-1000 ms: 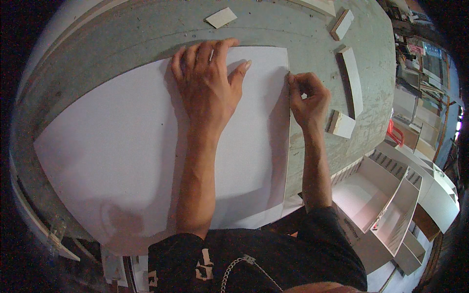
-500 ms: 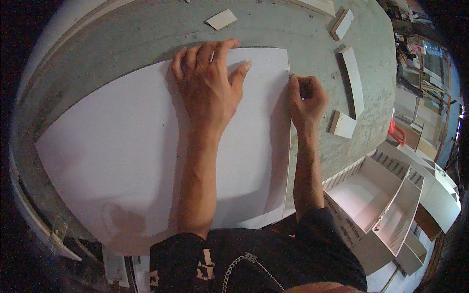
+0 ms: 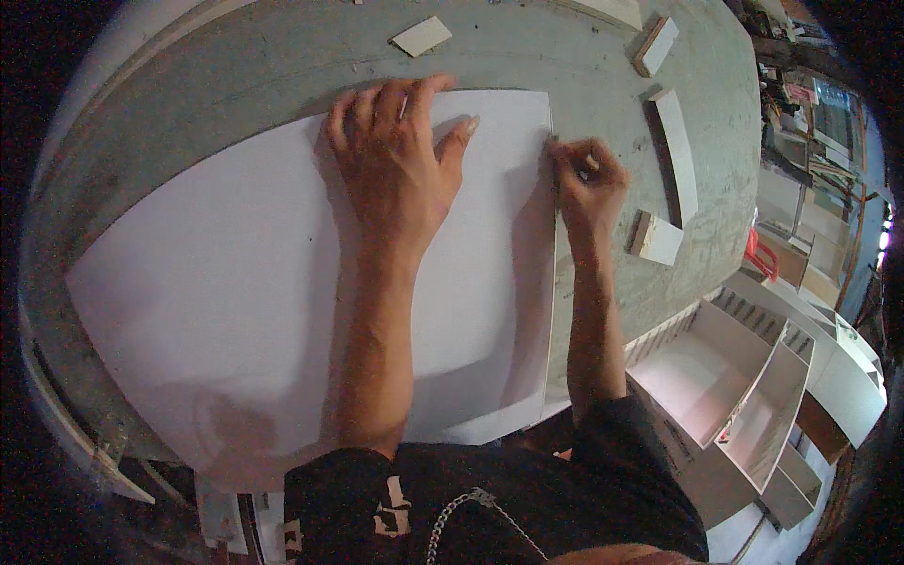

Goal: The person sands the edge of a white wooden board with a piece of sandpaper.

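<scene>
A large white board [image 3: 235, 235] lies flat on the grey-green table. My left hand [image 3: 391, 155] rests on it with the fingers spread, their tips reaching over the far edge and the thumb apart. At the board's right edge, close to its far corner, my right hand [image 3: 591, 184] is closed, thumb and forefinger pinched against that edge. Whatever lies between those fingers is too small or hidden to make out.
Offcuts lie around the table [image 3: 603, 85]: a small piece [image 3: 422, 37] beyond the board, a long strip [image 3: 674, 160] and a short block [image 3: 657, 237] to the right. White open boxes [image 3: 702, 367] stand at lower right, near a red handle-like thing [image 3: 761, 254].
My right hand has shifted slightly left along the board's right edge, its fingers curled tighter. My left hand keeps its place on the board.
</scene>
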